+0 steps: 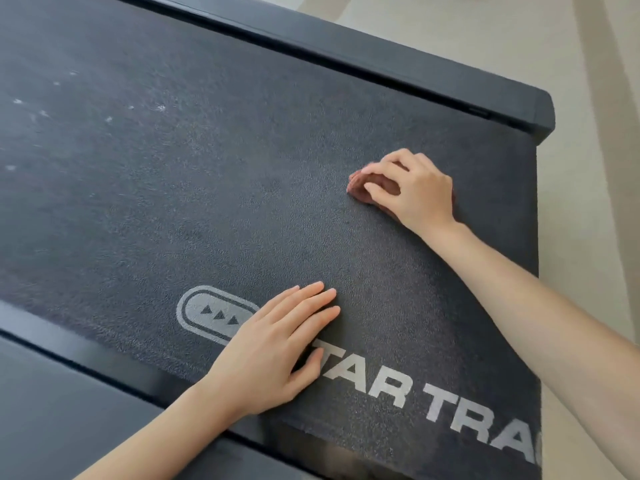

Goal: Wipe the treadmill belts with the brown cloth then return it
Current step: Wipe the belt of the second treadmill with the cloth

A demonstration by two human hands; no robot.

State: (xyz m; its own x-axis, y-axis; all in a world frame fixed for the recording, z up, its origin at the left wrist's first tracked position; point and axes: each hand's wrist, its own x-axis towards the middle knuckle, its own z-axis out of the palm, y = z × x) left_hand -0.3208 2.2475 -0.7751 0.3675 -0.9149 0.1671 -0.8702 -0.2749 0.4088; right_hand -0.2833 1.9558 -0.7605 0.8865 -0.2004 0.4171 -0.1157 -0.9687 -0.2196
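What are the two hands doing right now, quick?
Left hand: open, fingers straight, resting flat on the treadmill belt.
Right hand: fingers curled round the brown cloth, holding it on the belt.

place: exercise room | evidence: treadmill belt (242, 168) with printed logo (214, 315) (home or gym unclear) | pale floor (588, 64)

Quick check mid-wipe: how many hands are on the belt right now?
2. The left hand lies flat on the treadmill belt, partly over the printed logo; the right hand grips the brown cloth near the belt's end.
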